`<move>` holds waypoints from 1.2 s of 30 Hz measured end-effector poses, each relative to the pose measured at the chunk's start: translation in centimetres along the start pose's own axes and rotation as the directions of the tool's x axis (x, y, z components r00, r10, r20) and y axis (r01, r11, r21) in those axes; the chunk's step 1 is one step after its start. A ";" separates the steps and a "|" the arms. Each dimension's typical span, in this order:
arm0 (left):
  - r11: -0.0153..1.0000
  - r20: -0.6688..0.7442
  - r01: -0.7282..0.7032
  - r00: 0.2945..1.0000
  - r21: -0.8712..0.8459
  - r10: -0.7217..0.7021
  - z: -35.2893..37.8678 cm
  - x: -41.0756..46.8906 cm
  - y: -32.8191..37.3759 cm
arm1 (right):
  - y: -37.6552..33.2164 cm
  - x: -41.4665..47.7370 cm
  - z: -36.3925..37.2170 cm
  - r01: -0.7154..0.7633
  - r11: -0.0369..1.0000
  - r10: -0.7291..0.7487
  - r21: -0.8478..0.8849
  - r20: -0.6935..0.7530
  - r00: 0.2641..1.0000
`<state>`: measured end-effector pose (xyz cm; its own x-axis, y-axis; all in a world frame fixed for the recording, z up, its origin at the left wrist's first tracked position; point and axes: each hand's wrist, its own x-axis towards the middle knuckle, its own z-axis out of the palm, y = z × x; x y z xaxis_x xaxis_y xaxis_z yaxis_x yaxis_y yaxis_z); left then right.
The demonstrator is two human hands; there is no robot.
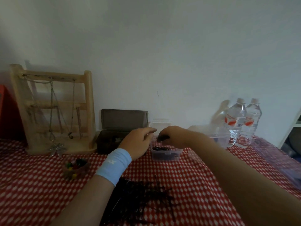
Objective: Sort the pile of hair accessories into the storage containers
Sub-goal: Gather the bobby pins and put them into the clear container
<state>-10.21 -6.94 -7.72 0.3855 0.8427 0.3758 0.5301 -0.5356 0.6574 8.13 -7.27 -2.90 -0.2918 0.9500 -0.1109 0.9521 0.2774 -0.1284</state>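
A dark pile of hair pins [143, 198] lies on the red checked tablecloth near me. Beyond it stands a small clear container [165, 154] with dark pins inside. My right hand [174, 136] hovers over that container and pinches a dark bunch of pins [162, 138]. My left hand [138, 141], with a light blue wristband, sits just left of the container with fingers loosely curled; whether it holds anything I cannot make out. A dark box with its lid raised [120, 128] stands behind the left hand. A small tub of coloured accessories [75, 167] sits at the left.
A wooden jewellery stand [53, 110] hung with chains stands at the back left. Two water bottles [242, 123] and a clear plastic tub [218, 136] are at the back right. A purple transparent sheet [280, 162] lies along the right table edge. The wall is close behind.
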 end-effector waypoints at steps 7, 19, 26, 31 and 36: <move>0.926 0.094 -0.219 0.975 0.307 0.199 1.8 -0.2 -1.5 | 2.3 -0.4 0.3 0.020 0.990 -0.008 0.136 -0.084 0.996; 0.923 0.184 -0.160 0.978 0.351 0.100 -0.5 -0.6 1.5 | -0.3 -5.3 0.3 0.046 0.984 0.008 0.175 -0.294 0.956; 0.906 0.415 -0.048 0.898 0.421 -0.146 -3.1 -3.7 2.5 | -3.8 -8.2 3.3 -0.043 0.997 0.032 0.071 0.147 0.989; 0.818 0.472 0.025 0.807 0.575 -0.356 -4.6 -7.2 0.8 | -6.2 -7.8 5.4 0.015 0.987 -0.044 0.158 0.178 0.983; 0.900 0.469 0.115 0.821 0.421 -0.325 -5.7 -9.0 0.6 | -7.5 -6.9 5.2 0.049 0.997 -0.057 0.066 0.127 0.990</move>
<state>-17.66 -14.56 -7.00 0.4988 0.8406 -0.2112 0.8394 -0.4077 0.3594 2.52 -16.62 -6.29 -0.3552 0.9066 -0.2279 0.9284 0.3138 -0.1989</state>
